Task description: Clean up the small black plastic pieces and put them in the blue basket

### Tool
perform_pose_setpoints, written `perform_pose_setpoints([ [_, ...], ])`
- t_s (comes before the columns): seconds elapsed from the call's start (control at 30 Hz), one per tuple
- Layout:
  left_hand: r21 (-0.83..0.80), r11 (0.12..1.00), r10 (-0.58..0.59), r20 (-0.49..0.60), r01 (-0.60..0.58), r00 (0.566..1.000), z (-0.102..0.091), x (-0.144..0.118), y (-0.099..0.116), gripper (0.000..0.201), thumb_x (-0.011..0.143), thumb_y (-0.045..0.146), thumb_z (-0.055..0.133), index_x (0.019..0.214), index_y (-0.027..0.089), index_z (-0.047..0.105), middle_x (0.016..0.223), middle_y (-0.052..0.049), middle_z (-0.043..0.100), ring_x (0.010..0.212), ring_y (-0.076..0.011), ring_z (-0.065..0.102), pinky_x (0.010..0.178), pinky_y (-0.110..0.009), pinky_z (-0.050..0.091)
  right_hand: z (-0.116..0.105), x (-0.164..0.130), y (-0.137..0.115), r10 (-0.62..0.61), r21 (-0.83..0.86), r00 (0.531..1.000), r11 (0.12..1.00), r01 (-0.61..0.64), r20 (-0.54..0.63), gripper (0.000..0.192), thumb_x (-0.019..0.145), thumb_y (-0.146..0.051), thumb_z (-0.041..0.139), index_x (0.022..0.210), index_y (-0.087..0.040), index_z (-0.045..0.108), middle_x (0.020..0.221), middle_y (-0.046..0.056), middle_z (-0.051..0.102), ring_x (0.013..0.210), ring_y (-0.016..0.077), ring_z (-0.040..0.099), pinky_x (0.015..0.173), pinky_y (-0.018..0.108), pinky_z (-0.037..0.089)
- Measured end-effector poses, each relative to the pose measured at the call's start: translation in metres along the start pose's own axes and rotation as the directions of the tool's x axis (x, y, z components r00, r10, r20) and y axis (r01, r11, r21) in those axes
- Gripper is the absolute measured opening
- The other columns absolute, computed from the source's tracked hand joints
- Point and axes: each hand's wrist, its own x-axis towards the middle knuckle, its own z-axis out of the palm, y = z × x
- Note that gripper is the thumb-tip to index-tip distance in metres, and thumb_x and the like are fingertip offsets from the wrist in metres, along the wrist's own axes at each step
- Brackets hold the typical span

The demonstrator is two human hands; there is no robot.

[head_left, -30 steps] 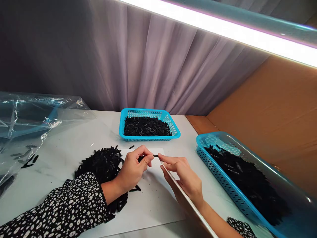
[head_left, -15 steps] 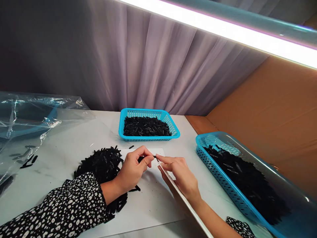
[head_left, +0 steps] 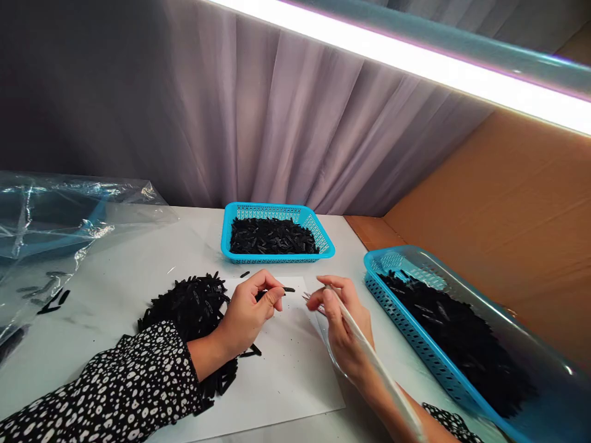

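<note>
The left hand keeps a small black piece pinched in its closed fingers, above the white sheet on the table. The right hand, fingers closed around a long thin tool, has drawn its tip back from the piece, so the two now stand slightly apart, suggesting that touch is finished.

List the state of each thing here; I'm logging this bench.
Left hand: pinching a small black plastic piece.
Right hand: gripping a long white tool.
Far blue plastic basket: part-filled.
Near blue basket: heaped.
Black pile: loose on white sheet.
</note>
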Motion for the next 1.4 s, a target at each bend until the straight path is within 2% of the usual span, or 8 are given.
perform_pose_setpoints([
  [0.13, -0.011, 1.000, 0.007, 0.003, -0.007, 1.000, -0.001, 0.000, -0.001, 0.031, 0.087, 0.046, 0.063, 0.079, 0.018, 0.052, 0.064, 0.006, 0.054, 0.042, -0.0025, 0.024, 0.043, -0.021, 0.016, 0.004, 0.001, -0.002, 0.019, 0.103, 0.996, 0.994, -0.028, 0.085, 0.030, 0.101, -0.036, 0.041, 0.108, -0.021, 0.066, 0.052, -0.006, 0.052, 0.045, 0.0139, 0.050, 0.047, 0.026, 0.041],
  [0.3, -0.030, 1.000, 0.006, 0.006, -0.006, 1.000, 0.001, 0.001, 0.000, 0.031, 0.084, 0.047, 0.066, 0.081, 0.017, 0.056, 0.064, 0.004, 0.057, 0.043, -0.0032, 0.027, 0.044, -0.021, 0.018, 0.011, 0.010, -0.011, 0.009, 0.179, 0.992, 0.983, -0.031, 0.124, 0.015, 0.087, -0.032, 0.065, 0.088, -0.021, 0.075, 0.066, 0.002, 0.069, 0.056, 0.0171, 0.059, 0.052, 0.028, 0.045],
  [0.5, -0.052, 0.998, -0.027, -0.108, 0.021, 0.994, 0.002, 0.005, 0.004, 0.032, 0.084, 0.042, 0.062, 0.099, 0.014, 0.064, 0.075, -0.003, 0.067, 0.043, -0.0037, 0.029, 0.046, -0.023, 0.021, 0.010, 0.079, 0.003, 0.106, 0.084, 0.992, 0.991, -0.100, -0.064, 0.032, 0.084, -0.043, 0.063, 0.089, -0.016, 0.078, 0.073, 0.007, 0.074, 0.065, 0.0218, 0.063, 0.062, 0.033, 0.047],
  [0.6, -0.033, 0.999, -0.003, -0.137, -0.002, 0.991, 0.001, 0.005, 0.004, 0.031, 0.086, 0.041, 0.059, 0.102, 0.015, 0.063, 0.073, -0.003, 0.068, 0.044, -0.0052, 0.031, 0.047, -0.024, 0.023, 0.012, 0.101, 0.012, 0.126, 0.081, 0.991, 0.989, -0.123, -0.037, 0.042, 0.081, -0.050, 0.064, 0.096, -0.014, 0.079, 0.055, 0.003, 0.066, 0.053, 0.0197, 0.057, 0.055, 0.031, 0.043],
  [0.77, 0.001, 1.000, 0.016, -0.179, -0.016, 0.984, 0.000, 0.004, 0.003, 0.028, 0.087, 0.040, 0.056, 0.105, 0.018, 0.055, 0.065, 0.002, 0.065, 0.043, -0.0069, 0.033, 0.047, -0.023, 0.026, 0.019, 0.064, 0.010, 0.148, 0.135, 0.987, 0.978, -0.156, 0.068, 0.058, 0.089, -0.060, 0.050, 0.058, -0.017, 0.073, 0.036, -0.003, 0.041, 0.038, 0.0127, 0.038, 0.041, 0.027, 0.029],
  [0.97, 0.014, 1.000, -0.002, -0.134, 0.004, 0.991, 0.002, 0.004, 0.004, 0.026, 0.087, 0.040, 0.055, 0.103, 0.019, 0.052, 0.068, 0.004, 0.061, 0.040, -0.0049, 0.031, 0.043, -0.022, 0.023, 0.026, 0.021, 0.002, 0.153, 0.342, 0.959, 0.911, -0.231, 0.240, 0.029, 0.078, -0.043, 0.072, 0.096, -0.021, 0.079, 0.055, -0.001, 0.064, 0.047, 0.0143, 0.052, 0.046, 0.027, 0.044],
  [1.2, -0.017, 0.998, -0.060, -0.074, 0.059, 0.996, 0.003, 0.003, 0.000, 0.030, 0.089, 0.046, 0.055, 0.102, 0.019, 0.053, 0.065, 0.004, 0.063, 0.034, -0.0039, 0.032, 0.039, -0.021, 0.020, 0.023, 0.022, -0.002, 0.179, 0.471, 0.960, 0.843, -0.262, 0.214, 0.011, 0.077, -0.030, 0.073, 0.081, -0.021, 0.078, 0.064, 0.002, 0.070, 0.050, 0.0142, 0.057, 0.050, 0.028, 0.050],
  [1.4, -0.181, 0.963, -0.221, -0.105, 0.199, 0.970, -0.002, 0.007, -0.001, 0.038, 0.085, 0.055, 0.057, 0.074, 0.019, 0.052, 0.038, 0.013, 0.025, 0.035, -0.0043, 0.013, 0.038, -0.020, 0.008, 0.021, 0.021, 0.001, 0.187, 0.471, 0.963, 0.844, -0.258, 0.192, 0.014, 0.081, -0.034, 0.070, 0.082, -0.020, 0.073, 0.066, 0.001, 0.068, 0.051, 0.0140, 0.055, 0.051, 0.028, 0.048],
])
